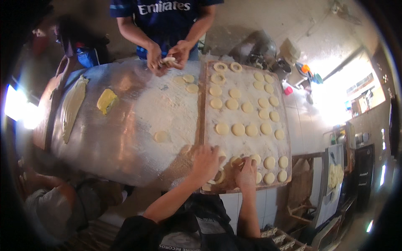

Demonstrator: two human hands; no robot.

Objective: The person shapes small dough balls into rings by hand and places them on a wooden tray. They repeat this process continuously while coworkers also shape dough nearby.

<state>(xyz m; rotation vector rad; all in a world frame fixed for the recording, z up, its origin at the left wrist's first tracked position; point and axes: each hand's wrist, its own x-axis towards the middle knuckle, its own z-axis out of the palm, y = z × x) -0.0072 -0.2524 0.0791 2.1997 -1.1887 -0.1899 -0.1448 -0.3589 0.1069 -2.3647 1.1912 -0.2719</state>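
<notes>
Pale dough rounds [238, 129] sit in rows on a flour-dusted wooden board [247, 77]. Over the board's near left corner is my left hand [206, 164], fingers spread and lowered beside a partly covered dough round. Just below its fingers, partly hidden, lies a dough ring [218, 177]. My right hand [246, 175] bends down on the board to its right, fingers pressed together at the edge of a dough round [235, 161]. Whatever those fingertips pinch is too small to make out. Three dough rings [220, 67] rest at the board's far left corner.
A floured metal table [125, 138] adjoins the board on the left, bearing a long dough strip [73, 106], a yellow lump [107, 101] and loose rounds. Opposite me, a person's hands [169, 59] hold a dough piece. Pots [281, 68] stand beyond the board's far right.
</notes>
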